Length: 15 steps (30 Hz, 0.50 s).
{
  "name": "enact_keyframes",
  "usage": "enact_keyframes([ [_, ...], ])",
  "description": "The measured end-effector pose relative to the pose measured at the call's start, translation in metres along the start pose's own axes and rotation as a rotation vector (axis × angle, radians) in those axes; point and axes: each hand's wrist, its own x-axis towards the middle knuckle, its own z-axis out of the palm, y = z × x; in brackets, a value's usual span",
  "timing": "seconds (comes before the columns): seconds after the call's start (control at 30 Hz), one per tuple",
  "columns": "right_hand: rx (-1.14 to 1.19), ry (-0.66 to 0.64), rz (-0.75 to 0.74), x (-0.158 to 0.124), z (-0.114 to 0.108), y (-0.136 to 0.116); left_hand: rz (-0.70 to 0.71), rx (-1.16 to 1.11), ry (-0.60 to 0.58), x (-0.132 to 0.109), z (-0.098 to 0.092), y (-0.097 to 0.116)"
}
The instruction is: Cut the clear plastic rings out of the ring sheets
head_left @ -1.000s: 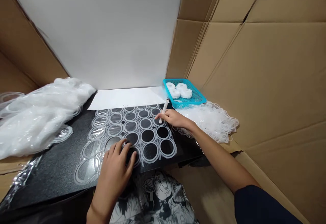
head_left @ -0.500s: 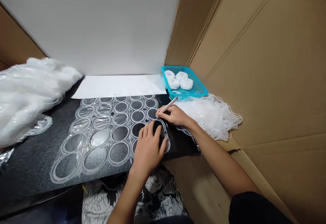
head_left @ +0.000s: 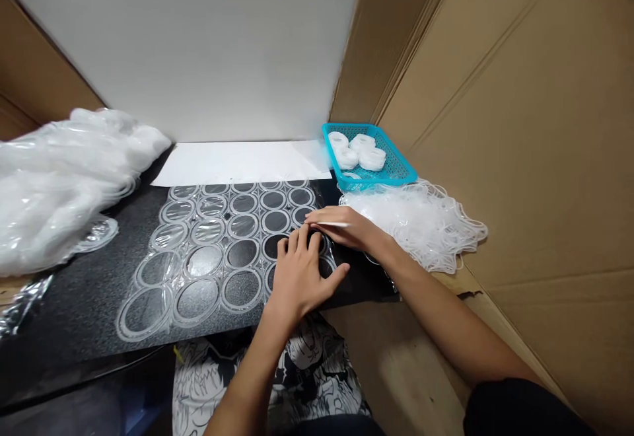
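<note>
A clear plastic sheet of joined rings lies flat on the dark speckled tabletop. My left hand rests on its right part with the fingers spread and the thumb out to the right. Just beyond those fingertips, at the sheet's right edge, is my right hand. Its fingers are closed round a slim white pen-like tool, which now lies almost level. The tool's tip is hidden by the fingers, so I cannot tell whether it touches the sheet.
A blue basket with several white ring bundles stands at the back right. Before it lies a heap of loose clear rings. Bagged white material fills the left side. Behind the sheet is white paper; a cardboard wall rises at right.
The pen-like tool has tipped from slanting upward to nearly level as my right hand turned. My left thumb has spread farther outward. The whole view has shifted slightly.
</note>
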Motion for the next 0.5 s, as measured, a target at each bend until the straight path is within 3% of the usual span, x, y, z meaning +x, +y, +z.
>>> enact_keyframes([
  [0.1, -0.248, -0.069, -0.044, 0.01, 0.0, 0.001, 0.004, -0.025, 0.0, -0.002, -0.001, -0.001],
  [0.27, -0.532, 0.005, 0.118, 0.063, -0.011, 0.009, 0.004, -0.015, 0.011, -0.006, 0.0, -0.002],
  [0.4, -0.422, 0.168, 0.258, 0.106, -0.03, 0.019, 0.006, -0.033, 0.018, -0.005, 0.002, -0.003],
  [0.5, -0.142, 0.182, 0.225, 0.112, -0.03, 0.012, 0.051, -0.133, 0.075, -0.006, -0.003, -0.005],
])
